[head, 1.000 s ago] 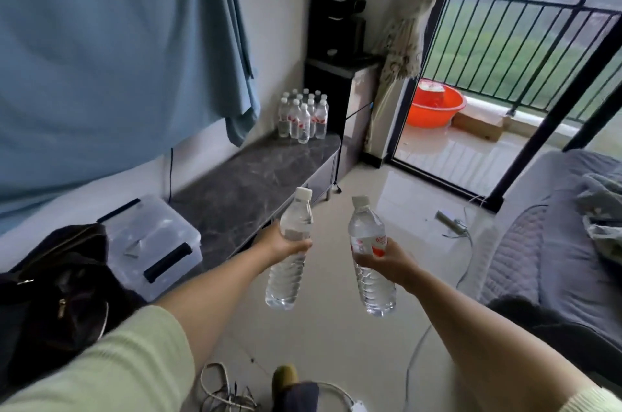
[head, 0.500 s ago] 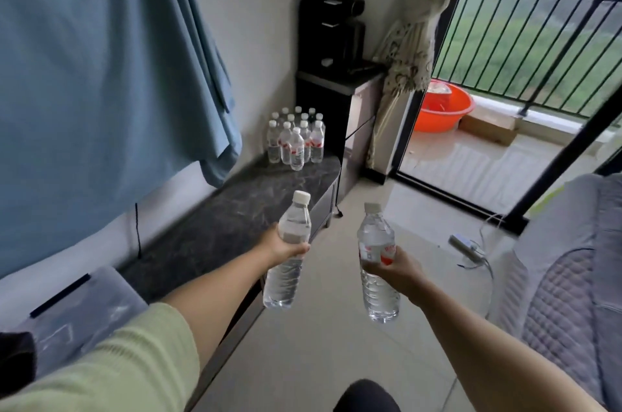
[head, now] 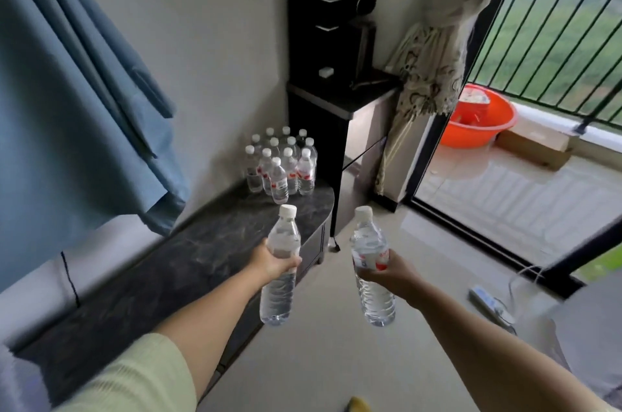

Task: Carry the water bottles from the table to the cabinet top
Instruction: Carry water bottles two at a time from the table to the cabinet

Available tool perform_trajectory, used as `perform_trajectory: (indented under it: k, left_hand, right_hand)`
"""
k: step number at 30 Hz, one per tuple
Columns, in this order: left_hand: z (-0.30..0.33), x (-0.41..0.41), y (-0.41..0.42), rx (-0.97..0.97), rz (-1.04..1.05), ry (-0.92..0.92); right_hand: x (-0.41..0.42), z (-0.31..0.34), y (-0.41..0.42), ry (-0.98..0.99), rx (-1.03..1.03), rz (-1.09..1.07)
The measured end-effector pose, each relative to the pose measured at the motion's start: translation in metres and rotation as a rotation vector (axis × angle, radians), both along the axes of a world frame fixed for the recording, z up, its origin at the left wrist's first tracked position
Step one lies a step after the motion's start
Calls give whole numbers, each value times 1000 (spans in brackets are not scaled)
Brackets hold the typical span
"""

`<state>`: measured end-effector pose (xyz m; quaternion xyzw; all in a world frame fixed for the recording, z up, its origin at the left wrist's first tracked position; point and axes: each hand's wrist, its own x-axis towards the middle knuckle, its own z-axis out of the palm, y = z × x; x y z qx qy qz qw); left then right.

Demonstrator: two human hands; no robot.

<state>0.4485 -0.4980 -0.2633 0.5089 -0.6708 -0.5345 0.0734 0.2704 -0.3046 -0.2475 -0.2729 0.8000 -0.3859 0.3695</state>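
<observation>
My left hand [head: 271, 263] grips a clear water bottle [head: 281, 290] with a white cap, held upright above the near edge of the low cabinet's dark marble top [head: 188, 263]. My right hand [head: 387, 272] grips a second clear bottle [head: 372, 290] with a red-and-white label, held over the floor to the right of the cabinet. Several more bottles [head: 282, 164] stand clustered at the far end of the cabinet top, against the wall.
A tall black water dispenser [head: 331, 51] stands just beyond the cabinet. Blue cloth [head: 67, 102] hangs on the left wall. A patterned curtain [head: 434, 68] and a glass door frame lie to the right, with an orange basin [head: 478, 118] outside. A power strip [head: 484, 299] lies on the floor.
I have moved forward along the cabinet; the bottle cluster and dispenser appear closer. The plastic box and black bag at the left have left the view. Both hands still hold their bottles.
</observation>
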Motion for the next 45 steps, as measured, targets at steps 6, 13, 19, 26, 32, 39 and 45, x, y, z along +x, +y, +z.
perform_trajectory:
  k: [6, 13, 19, 26, 32, 39, 45]
  left_hand:
    - [-14, -98, -5, 78, 81, -3]
    - [-45, -155, -59, 103, 118, -45]
    - [-78, -201, -145, 88, 183, -66]
    - [-113, -248, -205, 105, 391, -75]
    - [-161, -295, -217, 67, 639, -74]
    - [-209, -340, -234, -148, 895, 29]
    - [-240, -370, -247, -247, 1068, 81]
  right_hand:
    - [-103, -10, -38, 37, 76, 54]
    - [-163, -36, -104, -54, 86, 121]
    - [-221, -61, -198, -70, 111, 145]
    - [-254, -99, -293, -154, 31, 4]
    - [-274, -161, -347, -171, 63, -68]
    - [-315, -222, -409, -96, 83, 26]
    - [-320, -267, -438, -156, -11, -50]
